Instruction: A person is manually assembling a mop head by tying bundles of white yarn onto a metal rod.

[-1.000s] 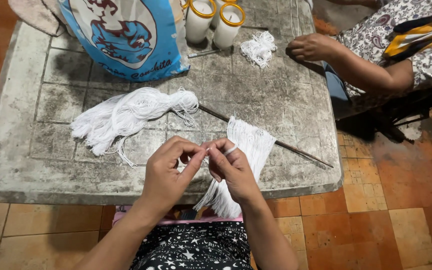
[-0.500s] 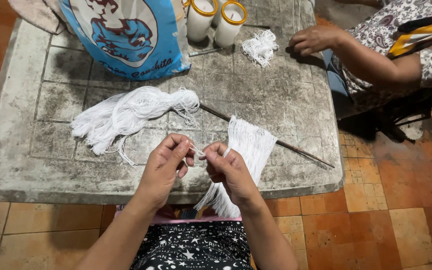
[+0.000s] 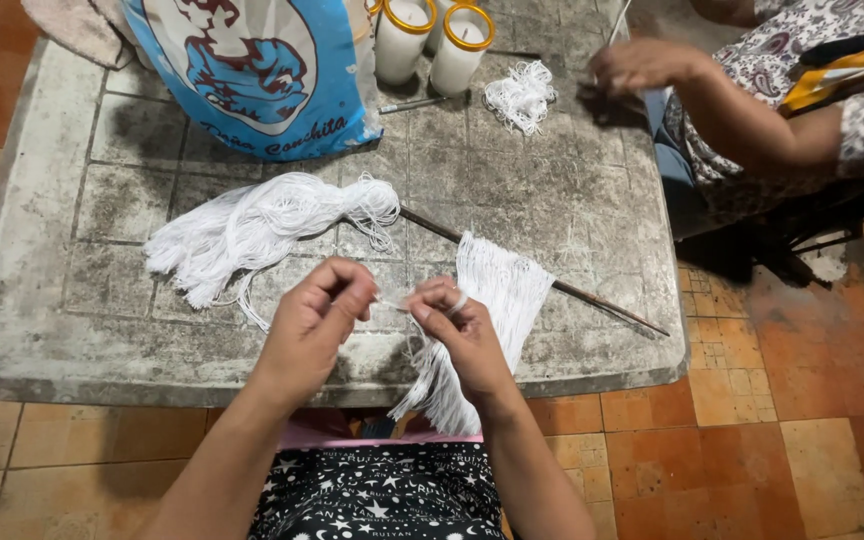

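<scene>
My left hand and my right hand are close together over the near edge of a worn stone table. Both pinch a short white thread stretched between their fingertips. Just right of my right hand, a fringe of white threads hangs from a thin dark stick and trails over the table's edge toward my lap. A loose bundle of white thread lies to the left of my hands.
A blue and white plastic bag stands at the back of the table, beside two white candles with yellow rims. A small tangle of thread lies near another person's hand at the far right. Orange tiles cover the floor.
My hands have drawn slightly apart, pulling the thread taut between them. The other person's hand has moved further back and left along the table.
</scene>
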